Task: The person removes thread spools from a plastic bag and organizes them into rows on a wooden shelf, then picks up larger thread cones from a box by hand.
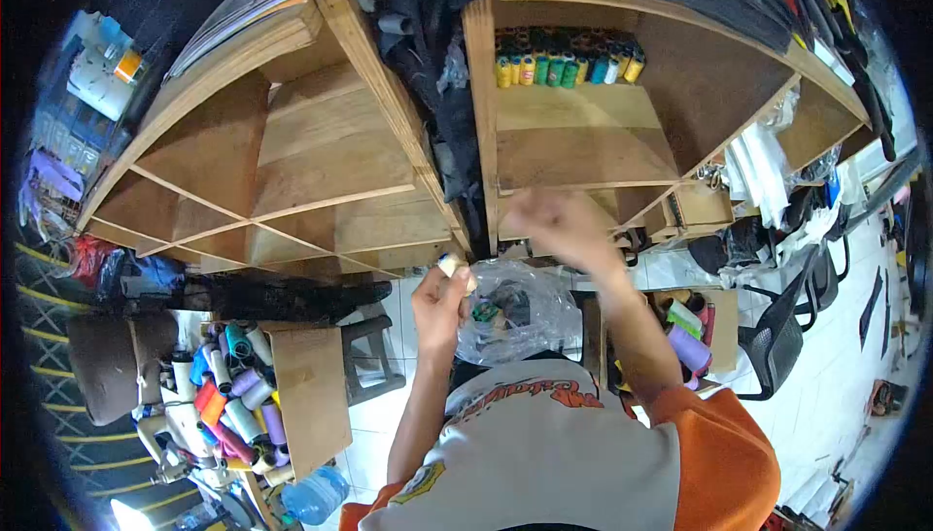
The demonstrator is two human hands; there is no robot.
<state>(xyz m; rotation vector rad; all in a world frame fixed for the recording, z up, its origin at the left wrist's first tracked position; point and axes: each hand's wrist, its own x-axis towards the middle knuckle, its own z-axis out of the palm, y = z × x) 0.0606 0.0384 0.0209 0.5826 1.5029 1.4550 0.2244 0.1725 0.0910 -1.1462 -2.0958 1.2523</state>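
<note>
Spool: pale, with a dark end; gripped between thumb and fingers of the left hand, ahead of the torso and just beside the plastic bag. Right hand: apart from the left, raised before the right shelf, blurred by motion; cannot tell whether closed on anything.

Floor: laid in white tile, visible on both sides of the body. Bag: clear, crumpled, with green and dark contents showing through; located between both forearms.

Left shelf and right shelf: made of wood, divided into compartments, separated by dark cloth. Small spools: packed in rows at the upper compartment of the right shelf; yellow, green, blue and white. At left: carton beside coloured cones, with dark stool and clear jug near. At right: second box with more cones, then black chair.

Orientation of spool: long axis appears slanted, dark end directed up and leftward toward the shelves, opposite end down and rightward toward the bag, partly covered by the thumb.
</note>
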